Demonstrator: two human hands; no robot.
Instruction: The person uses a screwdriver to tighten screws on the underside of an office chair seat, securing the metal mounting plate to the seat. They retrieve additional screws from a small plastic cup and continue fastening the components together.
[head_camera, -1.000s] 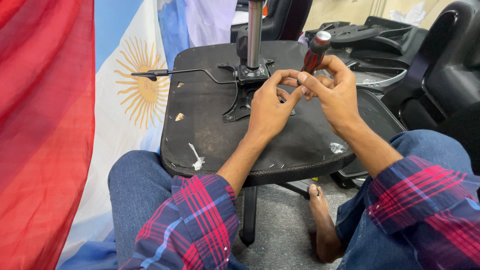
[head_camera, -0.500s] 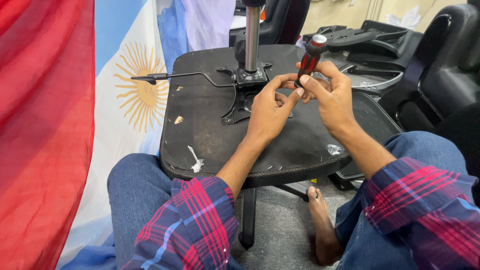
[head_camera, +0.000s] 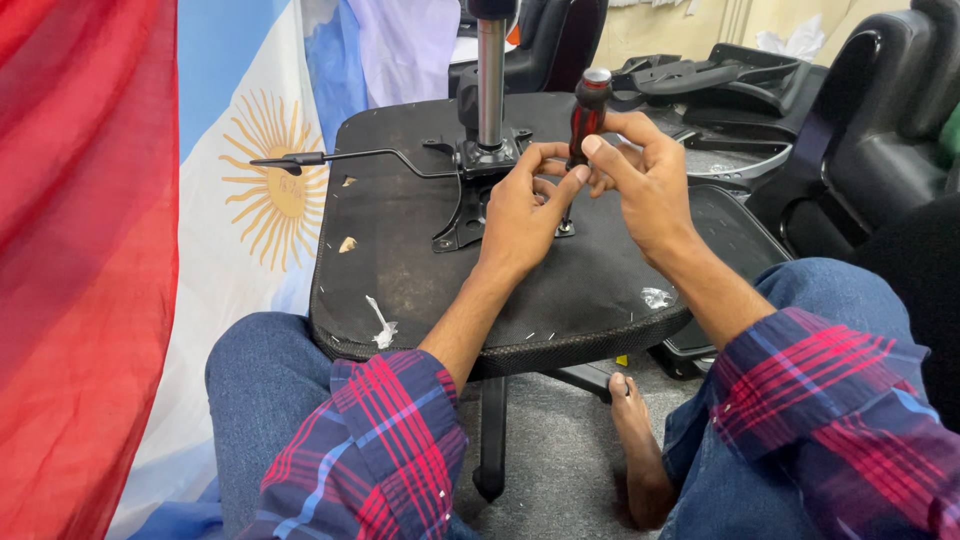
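From the head view, one upturned chair seat (head_camera: 420, 270) is lying across the person's lap, its black underside facing up. One screwdriver (head_camera: 586, 115) with a red-and-black handle and a silver cap is standing upright over the metal mounting plate (head_camera: 470, 215), its thin shaft reaching down to a small screw (head_camera: 565, 228) near the plate's right edge.

The right hand (head_camera: 650, 185) is holding the screwdriver handle, thumb and fingertips pinched together around its lower part. The left hand (head_camera: 520, 210) is sitting just beside the shaft, its thumb and forefinger curled towards it; whether they are actually clamping the shaft cannot be told.

One chrome gas cylinder (head_camera: 490, 80) is rising from the middle of the plate, and one thin lever rod (head_camera: 340, 158) with a black tip is sticking out to the left.

No packages or printed labels are showing. Three small scraps of pale torn material are lying on the seat's fabric: two at the left (head_camera: 345, 243), one white strip near the front edge (head_camera: 380, 322). One crumpled clear bit (head_camera: 655, 297) is lying at the right.

Two hangings are draping at the left: one red cloth (head_camera: 80, 250), and one pale blue and white flag (head_camera: 270, 190) bearing a yellow sun. One bare foot (head_camera: 640, 440) is resting on the grey floor below.
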